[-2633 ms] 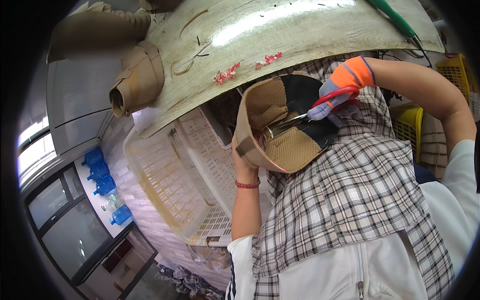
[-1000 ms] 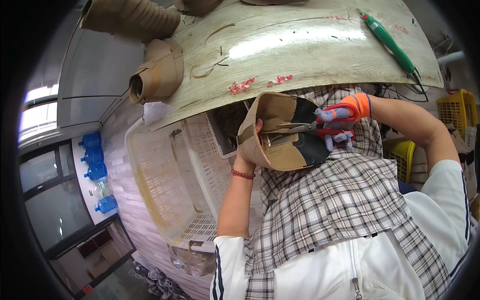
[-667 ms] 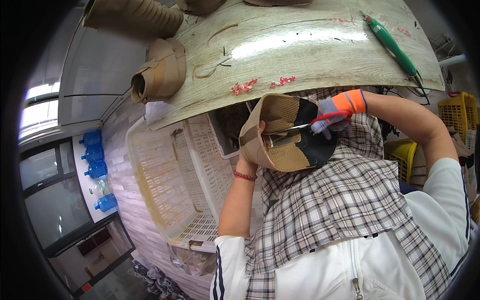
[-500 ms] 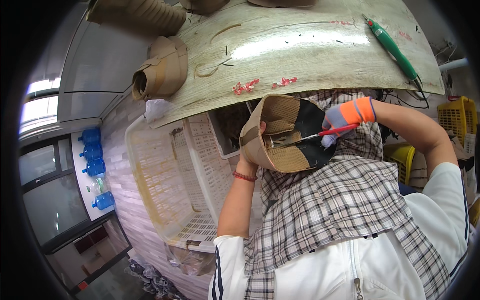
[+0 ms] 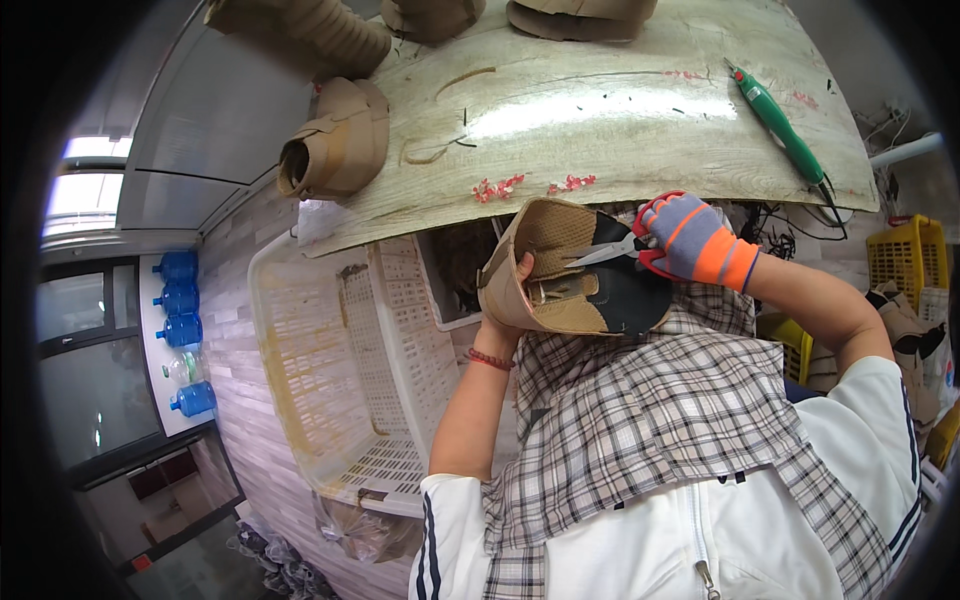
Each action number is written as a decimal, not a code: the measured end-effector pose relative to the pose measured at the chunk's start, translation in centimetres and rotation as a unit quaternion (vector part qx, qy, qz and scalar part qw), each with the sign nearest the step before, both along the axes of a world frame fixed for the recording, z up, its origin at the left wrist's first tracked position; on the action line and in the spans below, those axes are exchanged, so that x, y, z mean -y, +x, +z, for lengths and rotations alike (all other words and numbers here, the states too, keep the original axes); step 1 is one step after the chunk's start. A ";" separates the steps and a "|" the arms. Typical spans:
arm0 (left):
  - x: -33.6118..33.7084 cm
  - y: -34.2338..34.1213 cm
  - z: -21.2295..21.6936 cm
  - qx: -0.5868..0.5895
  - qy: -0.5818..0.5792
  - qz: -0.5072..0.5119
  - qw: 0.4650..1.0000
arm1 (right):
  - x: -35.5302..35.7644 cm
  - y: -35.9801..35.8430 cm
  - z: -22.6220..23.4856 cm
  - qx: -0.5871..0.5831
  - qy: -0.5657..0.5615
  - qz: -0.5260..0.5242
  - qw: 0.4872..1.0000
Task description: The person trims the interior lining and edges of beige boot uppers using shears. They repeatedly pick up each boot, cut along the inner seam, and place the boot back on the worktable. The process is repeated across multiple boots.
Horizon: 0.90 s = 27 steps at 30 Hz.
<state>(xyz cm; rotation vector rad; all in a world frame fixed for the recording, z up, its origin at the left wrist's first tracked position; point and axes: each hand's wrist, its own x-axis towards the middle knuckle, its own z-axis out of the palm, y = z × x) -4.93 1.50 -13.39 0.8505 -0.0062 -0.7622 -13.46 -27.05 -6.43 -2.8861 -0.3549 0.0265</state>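
Observation:
My left hand (image 5: pixel 503 328) grips a tan shoe upper (image 5: pixel 552 228) at its left side, the thumb over the edge and most fingers hidden behind it. Mesh lining and a black part show inside the upper, which is held above my lap just off the table's front edge. In a striped grey and orange glove, my right hand (image 5: pixel 688 240) is closed on the red handles of a pair of scissors (image 5: pixel 607 252). The blades point left, over the opening of the upper; I cannot tell whether they touch the lining.
A green corded hand tool (image 5: pixel 783 125) lies at the right of the wood-patterned table (image 5: pixel 560 150). More tan uppers (image 5: pixel 345 145) stand along its far and left sides, with thread scraps between. Below is a white plastic basket (image 5: pixel 400 330); yellow baskets (image 5: pixel 907 262) are at the right.
My right hand has moved up and turned, so the scissors now lie higher across the upper, blades plainly visible. My left hand still holds the upper in nearly the same place.

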 end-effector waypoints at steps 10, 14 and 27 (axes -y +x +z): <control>-5.4 2.2 9.8 0.438 0.257 0.022 0.861 | 2.5 -2.3 -0.7 0.135 0.114 -0.124 0.976; -3.2 3.3 23.3 0.781 0.367 0.019 0.504 | 2.5 -3.2 -2.8 0.111 0.169 -0.273 0.940; 10.4 18.6 15.5 0.848 0.453 0.024 0.273 | 1.9 -3.4 -5.8 0.179 0.206 -0.250 0.929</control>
